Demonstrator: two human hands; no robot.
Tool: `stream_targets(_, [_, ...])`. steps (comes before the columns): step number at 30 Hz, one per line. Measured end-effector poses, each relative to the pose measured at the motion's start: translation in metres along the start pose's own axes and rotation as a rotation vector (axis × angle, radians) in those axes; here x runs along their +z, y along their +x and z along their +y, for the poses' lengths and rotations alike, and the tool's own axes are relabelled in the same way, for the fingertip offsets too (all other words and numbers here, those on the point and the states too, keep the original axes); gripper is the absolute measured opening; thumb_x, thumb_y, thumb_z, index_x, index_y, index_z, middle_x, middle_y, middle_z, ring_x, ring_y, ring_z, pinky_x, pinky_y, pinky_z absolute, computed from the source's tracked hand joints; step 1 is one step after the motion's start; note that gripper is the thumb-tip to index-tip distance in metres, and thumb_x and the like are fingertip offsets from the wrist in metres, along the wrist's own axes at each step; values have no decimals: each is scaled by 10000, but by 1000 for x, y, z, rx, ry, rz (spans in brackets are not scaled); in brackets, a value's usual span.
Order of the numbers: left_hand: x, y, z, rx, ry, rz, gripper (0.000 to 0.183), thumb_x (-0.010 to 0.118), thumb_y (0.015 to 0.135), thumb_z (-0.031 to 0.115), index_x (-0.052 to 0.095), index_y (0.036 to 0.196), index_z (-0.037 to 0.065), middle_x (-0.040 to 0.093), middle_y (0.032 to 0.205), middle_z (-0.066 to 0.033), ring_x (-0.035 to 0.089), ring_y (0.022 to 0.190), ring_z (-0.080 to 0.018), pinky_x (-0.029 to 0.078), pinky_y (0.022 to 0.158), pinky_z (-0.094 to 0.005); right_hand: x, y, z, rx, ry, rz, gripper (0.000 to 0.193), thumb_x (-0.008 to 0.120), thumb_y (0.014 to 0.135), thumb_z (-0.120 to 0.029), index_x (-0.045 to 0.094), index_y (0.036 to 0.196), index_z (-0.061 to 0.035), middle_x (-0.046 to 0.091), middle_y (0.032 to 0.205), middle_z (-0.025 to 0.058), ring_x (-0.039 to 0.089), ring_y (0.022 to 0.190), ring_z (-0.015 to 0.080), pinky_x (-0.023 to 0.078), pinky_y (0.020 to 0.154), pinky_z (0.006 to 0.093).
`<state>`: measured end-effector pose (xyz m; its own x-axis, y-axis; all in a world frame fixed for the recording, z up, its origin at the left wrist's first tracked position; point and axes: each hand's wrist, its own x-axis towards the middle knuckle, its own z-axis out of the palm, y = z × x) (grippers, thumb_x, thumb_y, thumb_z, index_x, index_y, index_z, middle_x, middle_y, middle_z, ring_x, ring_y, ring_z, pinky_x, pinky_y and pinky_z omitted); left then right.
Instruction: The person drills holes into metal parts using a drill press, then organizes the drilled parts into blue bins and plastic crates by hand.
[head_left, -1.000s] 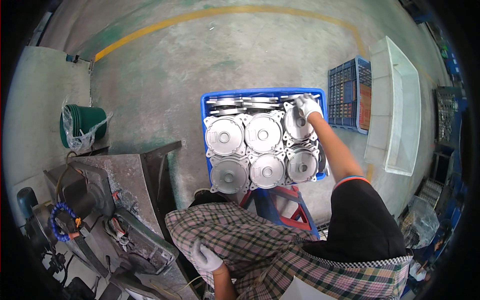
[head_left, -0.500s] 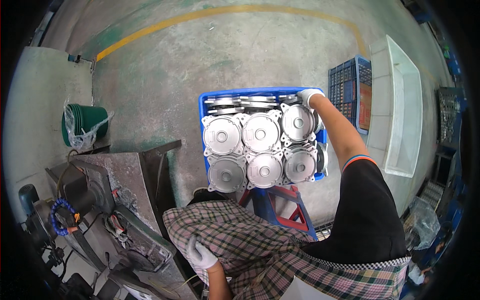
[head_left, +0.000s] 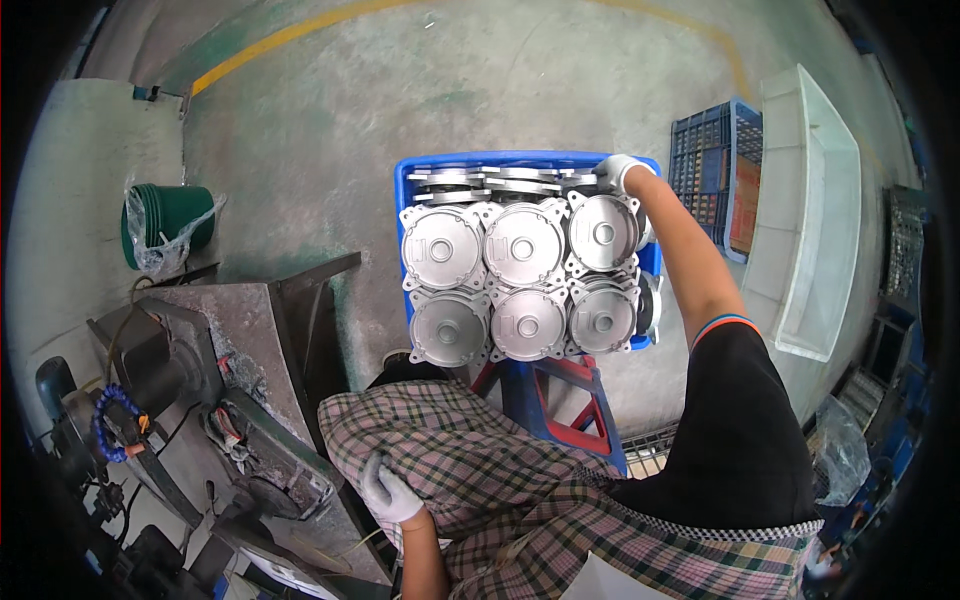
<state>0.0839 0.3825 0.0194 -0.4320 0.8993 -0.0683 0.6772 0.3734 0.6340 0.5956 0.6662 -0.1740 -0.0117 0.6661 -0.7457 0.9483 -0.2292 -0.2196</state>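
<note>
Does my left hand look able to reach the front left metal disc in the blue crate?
Probably yes: your left hand lies against the checked apron, and nothing covers the front left metal disc.

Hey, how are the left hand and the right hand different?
The right hand is at the blue bin's far right corner; the left hand is over the checked apron. The right hand is stretched out, the left hand close to the body. The left hand looks loosely curled; the right hand's grip is hard to see. Both wear white gloves.
</note>
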Motion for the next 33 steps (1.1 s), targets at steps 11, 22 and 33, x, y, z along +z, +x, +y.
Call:
stream_targets(11, [5, 0, -1, 92, 125, 126, 169, 493, 799, 9, 579, 938, -34, 603, 927, -158, 570, 854, -260, 439, 800, -341, 3, -37, -23, 453, 7, 382, 227, 546, 744, -172, 663, 907, -66, 638, 911, 152, 631, 835, 278, 494, 720, 352])
stream_targets(22, [-1, 1, 8, 72, 2, 86, 182, 481, 798, -12, 562, 958, -43, 599, 932, -141, 564, 852, -228, 430, 809, -316, 161, -113, -234, -1019, -129, 526, 482, 548, 682, -115, 481, 1157, -70, 460, 1202, 121, 396, 1160, 307, 313, 969, 440])
stream_targets(33, [-7, -5, -13, 127, 16, 102, 195, 448, 823, -46, 537, 997, -42, 582, 972, -139, 570, 833, -201, 468, 762, -296, 169, -110, -228, -871, -128, 447, 563, 513, 665, -58, 429, 1220, -104, 394, 1289, 95, 306, 1239, 325, 283, 988, 485])
